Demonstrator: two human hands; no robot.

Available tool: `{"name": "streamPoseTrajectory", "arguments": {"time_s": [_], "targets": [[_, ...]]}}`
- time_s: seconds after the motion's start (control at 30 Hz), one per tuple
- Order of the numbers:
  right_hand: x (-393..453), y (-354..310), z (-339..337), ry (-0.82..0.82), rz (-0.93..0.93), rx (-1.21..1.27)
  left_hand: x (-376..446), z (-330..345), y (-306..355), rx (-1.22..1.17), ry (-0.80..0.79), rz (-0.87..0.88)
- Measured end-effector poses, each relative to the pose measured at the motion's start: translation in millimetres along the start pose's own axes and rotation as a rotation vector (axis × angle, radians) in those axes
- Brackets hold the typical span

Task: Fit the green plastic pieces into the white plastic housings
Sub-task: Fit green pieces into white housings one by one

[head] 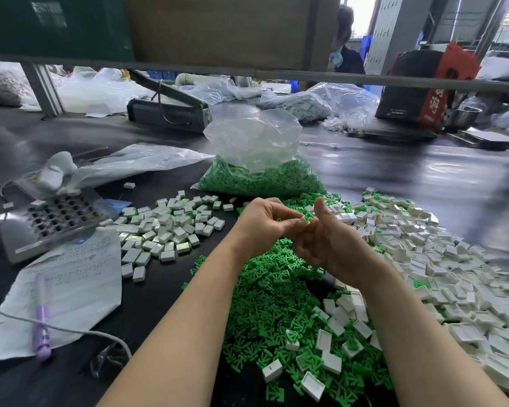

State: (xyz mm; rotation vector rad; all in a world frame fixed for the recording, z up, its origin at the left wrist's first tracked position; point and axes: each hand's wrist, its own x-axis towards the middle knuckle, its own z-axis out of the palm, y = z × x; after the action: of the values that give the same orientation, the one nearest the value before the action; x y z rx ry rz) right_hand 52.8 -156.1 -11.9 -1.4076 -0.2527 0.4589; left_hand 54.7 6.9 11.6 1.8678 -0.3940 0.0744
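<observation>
My left hand (263, 224) and my right hand (328, 239) meet above the heap of loose green pieces (274, 306). Between their fingertips sits one small white housing with a green piece (306, 218); both hands pinch it. A large pile of white housings (441, 259) spreads to the right. To the left lies a group of housings with green showing in them (171, 227). A clear bag of green pieces (262, 177) stands behind my hands.
A metal block with a grid of holes (50, 221) sits at the left, on papers (71, 286) with a purple pen (41, 327) and a grey cable (71, 330). Bags, a machine (171, 110) and a red-black box (423, 86) stand behind. A person stands at the back.
</observation>
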Motion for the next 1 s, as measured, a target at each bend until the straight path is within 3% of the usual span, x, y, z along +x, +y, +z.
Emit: {"name": "streamPoseTrajectory", "arguments": {"time_s": [0.27,0.7,1.0], "targets": [[0.5,3.7,6.3,-0.009,-0.056,0.285,0.2,5.0,-2.3,-0.059,0.026,0.000],[-0.6,4.9,9.3,-0.028,-0.086,0.362,1.4,4.7,-0.9,-0.117,0.009,0.026],[1.5,4.8,9.8,-0.048,-0.099,0.335,1.8,5.4,-1.7,-0.176,-0.036,-0.048]]}}
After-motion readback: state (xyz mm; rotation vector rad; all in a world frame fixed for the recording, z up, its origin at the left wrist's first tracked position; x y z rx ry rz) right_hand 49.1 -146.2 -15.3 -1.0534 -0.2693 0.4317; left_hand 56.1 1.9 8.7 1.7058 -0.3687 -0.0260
